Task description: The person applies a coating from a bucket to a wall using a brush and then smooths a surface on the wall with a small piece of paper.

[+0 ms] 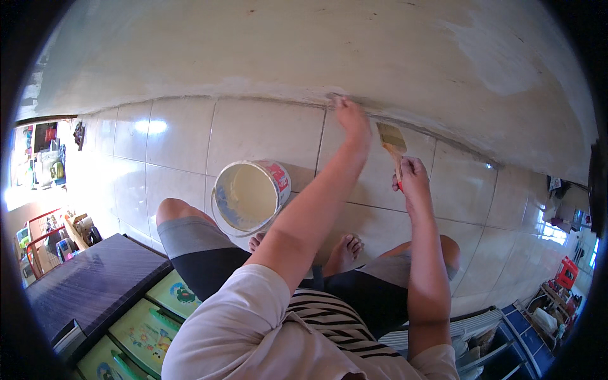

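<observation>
My right hand (412,183) grips a paintbrush (392,137) by its wooden handle with a red end, its wide bristles pointing up towards the wall. My left hand (351,116) reaches to the foot of the plastered wall (304,52), its fingers closed around a small, blurred dark thing at the joint between wall and floor; what it is cannot be told. A white plastic bucket (280,180) with a red-marked side stands on the floor, left of my left forearm, holding a cream-coloured liquid. The wall is beige with paler patches.
Large glossy floor tiles (266,128) run along the wall. My bare feet (349,249) are close to the bucket. Behind at left stand a dark-topped surface (99,275) and green plastic drawers (142,327). At lower right are blue containers (527,332) and a red crate (566,272).
</observation>
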Available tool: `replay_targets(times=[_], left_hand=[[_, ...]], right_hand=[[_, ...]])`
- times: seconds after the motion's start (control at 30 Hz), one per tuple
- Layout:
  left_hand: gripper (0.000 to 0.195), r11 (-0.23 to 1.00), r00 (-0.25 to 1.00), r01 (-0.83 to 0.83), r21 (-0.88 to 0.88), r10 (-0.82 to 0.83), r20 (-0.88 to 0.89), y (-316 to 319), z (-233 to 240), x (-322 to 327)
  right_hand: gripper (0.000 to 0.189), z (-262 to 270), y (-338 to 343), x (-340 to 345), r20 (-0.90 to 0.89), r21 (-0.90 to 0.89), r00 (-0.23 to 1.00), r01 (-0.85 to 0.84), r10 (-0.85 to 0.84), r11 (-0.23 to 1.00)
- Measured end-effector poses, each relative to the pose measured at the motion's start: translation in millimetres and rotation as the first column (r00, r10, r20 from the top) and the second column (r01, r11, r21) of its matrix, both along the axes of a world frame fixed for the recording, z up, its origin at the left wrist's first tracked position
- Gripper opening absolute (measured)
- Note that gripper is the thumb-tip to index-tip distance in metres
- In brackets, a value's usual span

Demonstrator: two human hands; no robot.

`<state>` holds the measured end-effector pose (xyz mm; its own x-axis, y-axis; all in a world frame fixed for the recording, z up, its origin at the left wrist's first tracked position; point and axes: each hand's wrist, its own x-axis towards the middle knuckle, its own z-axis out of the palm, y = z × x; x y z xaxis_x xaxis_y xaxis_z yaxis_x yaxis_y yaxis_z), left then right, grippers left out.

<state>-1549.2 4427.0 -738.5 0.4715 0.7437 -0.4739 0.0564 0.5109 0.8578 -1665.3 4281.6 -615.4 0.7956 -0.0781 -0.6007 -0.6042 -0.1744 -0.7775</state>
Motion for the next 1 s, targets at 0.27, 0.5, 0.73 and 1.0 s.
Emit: replay_targets(times=[0.27, 0.5, 0.73, 1.0], left_hand=[[0.013, 0.927, 0.888, -0.199, -0.318, 0.308, 0.341, 111.0, -21.9, 0.0], [0.017, 0.979, 0.994, -0.056, -0.195, 0.073, 0.082, 27.1, -0.1, -2.1], [0.023, 0.887, 0.955, -0.206, -0.414, 0.275, 0.114, 57.8, -16.3, 8.9], [0.025, 0.958, 0.95, -0.248, -0.147, 0.27, 0.155, 205.7, -20.3, -0.8]], right_hand=[[0.02, -2.8, -4.8, 2.2, -0.027, 0.007, 1.0, -0.006, 0.006, 1.0], [0.021, 0.2, -1.7, 2.5, -0.011, -0.008, 1.0, -0.008, 0.008, 1.0], [0.024, -6.1, -8.4, 3.8, -0.03, -0.004, 0.999, -0.018, 0.018, 1.0], [0.024, -11.1, -25.9, -4.6, -0.048, -0.041, 0.997, 0.055, -0.057, 0.998]])
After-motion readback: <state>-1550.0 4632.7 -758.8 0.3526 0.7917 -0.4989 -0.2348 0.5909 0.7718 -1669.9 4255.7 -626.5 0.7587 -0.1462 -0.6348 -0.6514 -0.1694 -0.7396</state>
